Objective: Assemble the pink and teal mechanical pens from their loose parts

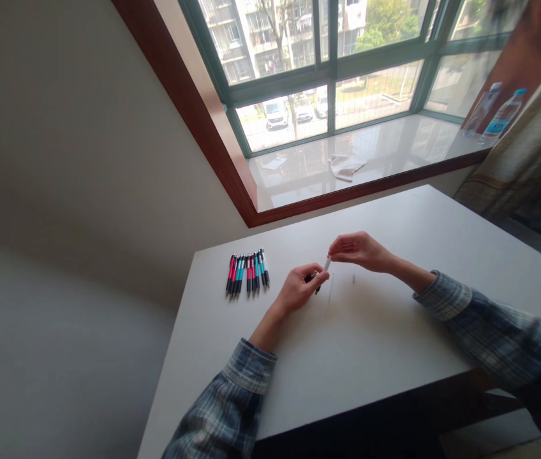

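Between my two hands, above the table, a whitish pen barrel [327, 262] is held tilted. My left hand [299, 287] is closed round its lower part, with a black piece showing under the fingers. At the barrel's upper end, the fingertips of my right hand [359, 250] are pinched together; any small part inside the pinch is hidden. A thin, pale pen refill [331, 288] lies on the table just right of my left hand. Farther right is a tiny light-coloured piece [353, 278], too small to name.
Several pens [247, 274] in pink, teal and black lie side by side on the white table [347, 357], left of my hands. Behind it, the windowsill [299, 185] carries a cloth [346, 167], a paper [275, 164] and plastic bottles [504, 118]. A wall borders the left.
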The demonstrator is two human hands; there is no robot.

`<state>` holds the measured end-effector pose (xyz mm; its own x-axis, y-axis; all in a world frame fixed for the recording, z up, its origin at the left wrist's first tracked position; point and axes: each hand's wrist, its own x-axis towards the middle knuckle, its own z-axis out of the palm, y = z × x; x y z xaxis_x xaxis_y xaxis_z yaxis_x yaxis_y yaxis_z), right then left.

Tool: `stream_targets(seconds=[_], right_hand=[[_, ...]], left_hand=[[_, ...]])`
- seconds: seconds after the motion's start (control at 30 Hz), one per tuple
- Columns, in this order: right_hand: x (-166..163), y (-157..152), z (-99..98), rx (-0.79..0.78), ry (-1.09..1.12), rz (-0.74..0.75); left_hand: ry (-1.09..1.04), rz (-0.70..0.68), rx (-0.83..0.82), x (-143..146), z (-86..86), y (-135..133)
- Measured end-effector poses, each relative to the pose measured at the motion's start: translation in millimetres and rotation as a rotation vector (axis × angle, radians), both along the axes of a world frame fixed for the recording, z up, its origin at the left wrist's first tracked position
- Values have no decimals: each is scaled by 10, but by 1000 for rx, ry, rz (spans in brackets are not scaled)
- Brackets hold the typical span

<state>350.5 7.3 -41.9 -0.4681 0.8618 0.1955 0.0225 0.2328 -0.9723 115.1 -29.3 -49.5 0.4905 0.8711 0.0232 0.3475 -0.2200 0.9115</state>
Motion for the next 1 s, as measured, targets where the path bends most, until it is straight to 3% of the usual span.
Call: stream_targets(seconds=[0.3, 0.43, 0.57, 0.77, 1.0], right_hand=[[28, 8, 23, 79, -102, 12], [98, 56, -12, 263, -316, -9], [118, 85, -71, 440, -479, 105], [60, 57, -144, 483, -539, 216], [105, 89, -116, 536, -580, 206]], left_hand=[[-30, 6, 7, -2, -14, 11], [-81, 36, 1, -7, -12, 43], [-143, 62, -15, -15, -11, 78], [-183, 89, -36, -11, -1, 90], [-183, 98, -57, 2, -6, 77]])
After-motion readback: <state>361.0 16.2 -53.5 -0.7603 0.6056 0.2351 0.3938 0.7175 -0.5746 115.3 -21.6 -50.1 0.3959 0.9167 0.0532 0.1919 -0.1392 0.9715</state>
